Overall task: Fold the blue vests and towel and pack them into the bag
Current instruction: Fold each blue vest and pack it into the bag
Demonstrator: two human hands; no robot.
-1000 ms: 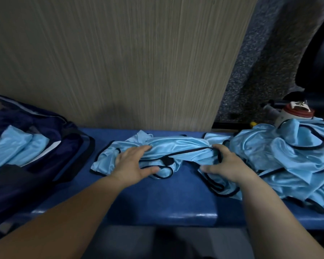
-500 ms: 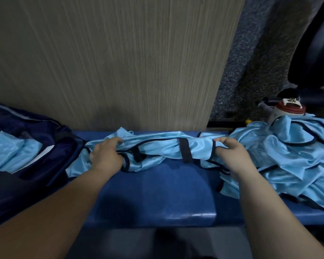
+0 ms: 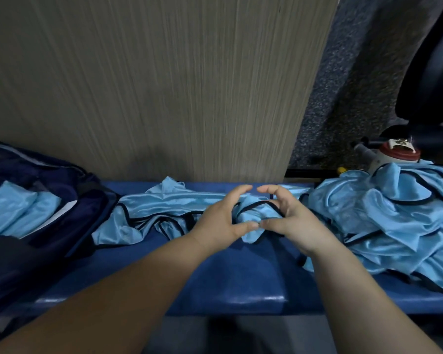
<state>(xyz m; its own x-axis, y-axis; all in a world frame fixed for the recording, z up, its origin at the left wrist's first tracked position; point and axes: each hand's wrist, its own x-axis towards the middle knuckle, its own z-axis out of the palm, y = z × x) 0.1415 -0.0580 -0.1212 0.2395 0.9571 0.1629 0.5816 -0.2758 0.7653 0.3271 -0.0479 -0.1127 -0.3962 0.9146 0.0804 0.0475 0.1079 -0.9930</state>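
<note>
Straight beyond the fingers (image 3: 238, 193) rises a tall beige-grey panel with fine vertical wood grain (image 3: 164, 85). It meets the back edge of a long blue padded vinyl bench (image 3: 241, 277), which runs beneath them and off to either side. Beyond them to the right is a grey speckled, rough-textured surface (image 3: 348, 98), and further right a large dark curved shape (image 3: 435, 60), too dim to identify. Nearer than the fingers, below the bench's front edge, lies plain grey floor (image 3: 189, 335). The light is dim, with pale glints along that edge.

We see left hand (image 3: 215, 226), right hand (image 3: 296, 223), both bare; left forearm (image 3: 128, 282), right forearm (image 3: 343, 290) bare to frame edge, thick, smooth; fingers (image 3: 237, 195) short.
</note>
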